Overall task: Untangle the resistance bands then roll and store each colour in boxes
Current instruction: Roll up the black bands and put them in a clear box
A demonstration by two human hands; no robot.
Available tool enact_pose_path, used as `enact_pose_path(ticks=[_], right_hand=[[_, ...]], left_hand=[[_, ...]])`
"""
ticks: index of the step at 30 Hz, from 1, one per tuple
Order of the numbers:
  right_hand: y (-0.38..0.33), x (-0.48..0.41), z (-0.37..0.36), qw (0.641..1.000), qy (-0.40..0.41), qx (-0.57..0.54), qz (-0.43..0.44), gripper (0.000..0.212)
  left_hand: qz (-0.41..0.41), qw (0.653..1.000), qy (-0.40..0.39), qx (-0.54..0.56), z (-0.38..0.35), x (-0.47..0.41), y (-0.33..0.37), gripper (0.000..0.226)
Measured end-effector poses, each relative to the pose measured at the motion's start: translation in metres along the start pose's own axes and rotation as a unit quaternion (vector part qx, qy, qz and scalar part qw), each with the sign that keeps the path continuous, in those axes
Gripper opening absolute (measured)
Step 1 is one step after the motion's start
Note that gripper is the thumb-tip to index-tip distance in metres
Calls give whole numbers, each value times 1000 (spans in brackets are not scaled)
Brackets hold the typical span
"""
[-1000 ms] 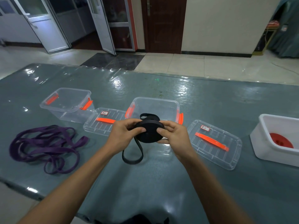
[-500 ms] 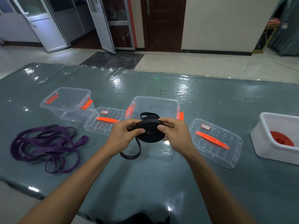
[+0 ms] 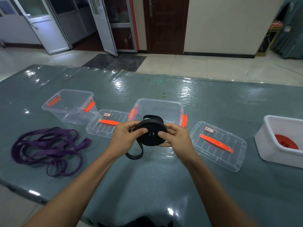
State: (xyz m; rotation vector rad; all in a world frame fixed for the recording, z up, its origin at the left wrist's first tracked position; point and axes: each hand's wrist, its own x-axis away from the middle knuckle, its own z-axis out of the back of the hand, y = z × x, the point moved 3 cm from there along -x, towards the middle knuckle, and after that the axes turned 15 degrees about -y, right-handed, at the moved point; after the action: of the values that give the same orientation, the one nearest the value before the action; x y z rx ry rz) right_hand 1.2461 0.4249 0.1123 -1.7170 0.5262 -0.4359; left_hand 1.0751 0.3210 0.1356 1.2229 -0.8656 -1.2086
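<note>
A black resistance band (image 3: pixel 150 134) is wound into a thick roll held above the table's middle. My left hand (image 3: pixel 125 138) grips its left side with the thumb on the face. My right hand (image 3: pixel 177 139) grips its right side the same way. A short loose loop of the black band (image 3: pixel 134 154) hangs from the roll down to the table. A tangled purple band (image 3: pixel 47 149) lies on the table at the left. Two clear boxes with orange latches stand open behind: one at the left (image 3: pixel 68 106), one just beyond the roll (image 3: pixel 158 108).
Two clear lids with orange handles lie flat: one between the boxes (image 3: pixel 106 122), one at the right (image 3: pixel 218 145). A white bin (image 3: pixel 278 141) holding a red spool (image 3: pixel 286 142) stands at the far right. The table's near edge runs below my forearms.
The hanging black tail has grown shorter as more of it went onto the roll. Both hands stay on the roll in about the same place.
</note>
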Motion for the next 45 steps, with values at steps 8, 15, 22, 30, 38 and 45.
enact_pose_path(ticks=[8, 15, 22, 30, 38, 45], right_hand=[[-13, 10, -19, 866, -45, 475, 150, 46], [-10, 9, -23, 841, -110, 522, 87, 54], [-6, 5, -9, 911, -65, 391, 116, 47], [8, 11, -15, 896, -81, 427, 92, 59], [5, 10, -1, 987, -10, 142, 77, 64], [22, 6, -14, 996, 22, 45, 69, 66]], left_hand=[[46, 999, -24, 0, -2, 1, -11, 17], [72, 993, -86, -26, -6, 3, -7, 16], [59, 995, -76, 15, -6, 8, -7, 18], [49, 998, -32, -16, -2, 8, -11, 19], [39, 998, 31, 38, -11, 5, -18, 17], [51, 991, 89, 87, -21, 11, -37, 17]])
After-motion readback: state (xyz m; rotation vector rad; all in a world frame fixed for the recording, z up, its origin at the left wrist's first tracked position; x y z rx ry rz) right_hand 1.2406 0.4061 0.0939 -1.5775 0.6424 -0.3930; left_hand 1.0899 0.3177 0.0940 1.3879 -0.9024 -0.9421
